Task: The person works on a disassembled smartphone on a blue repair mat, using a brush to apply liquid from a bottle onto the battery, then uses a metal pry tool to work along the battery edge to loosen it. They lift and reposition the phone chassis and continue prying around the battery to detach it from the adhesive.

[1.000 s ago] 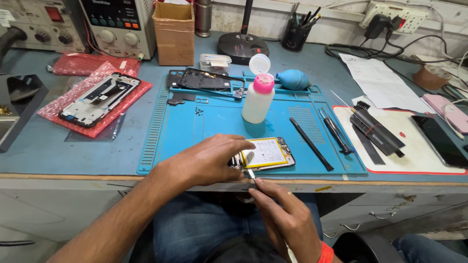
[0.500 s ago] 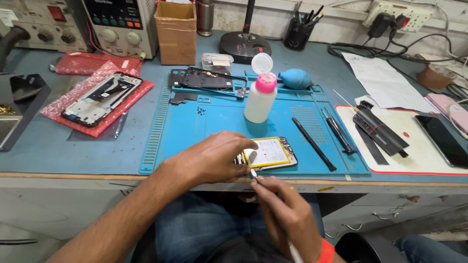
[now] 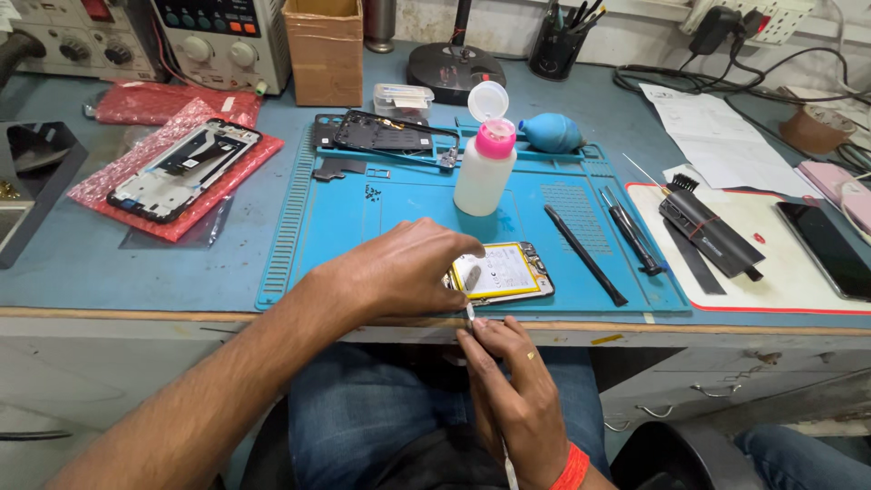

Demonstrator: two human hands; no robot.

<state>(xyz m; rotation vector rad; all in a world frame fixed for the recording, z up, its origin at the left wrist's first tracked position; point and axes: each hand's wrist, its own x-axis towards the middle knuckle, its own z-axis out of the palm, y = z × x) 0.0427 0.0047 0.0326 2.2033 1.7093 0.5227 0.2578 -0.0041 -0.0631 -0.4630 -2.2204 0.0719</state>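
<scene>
left hand (image 3: 399, 268) lies palm-down, fingers pressing the yellow-edged phone battery (image 3: 499, 272) at the blue repair mat's (image 3: 408, 213) near edge | right hand (image 3: 513, 395) pinches a thin white tool (image 3: 470, 313), tip at battery's near-left corner | worktop (image 3: 91, 263) beneath

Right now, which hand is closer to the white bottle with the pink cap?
Left. The left hand rests on the phone just below the bottle; the right hand is lower, off the table edge, holding a thin tool.

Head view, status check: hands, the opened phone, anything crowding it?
Left hand pressing down on opened phone at mat's near edge. Right hand pinching thin tool at phone's edge. White bottle stands behind, apart.
</scene>
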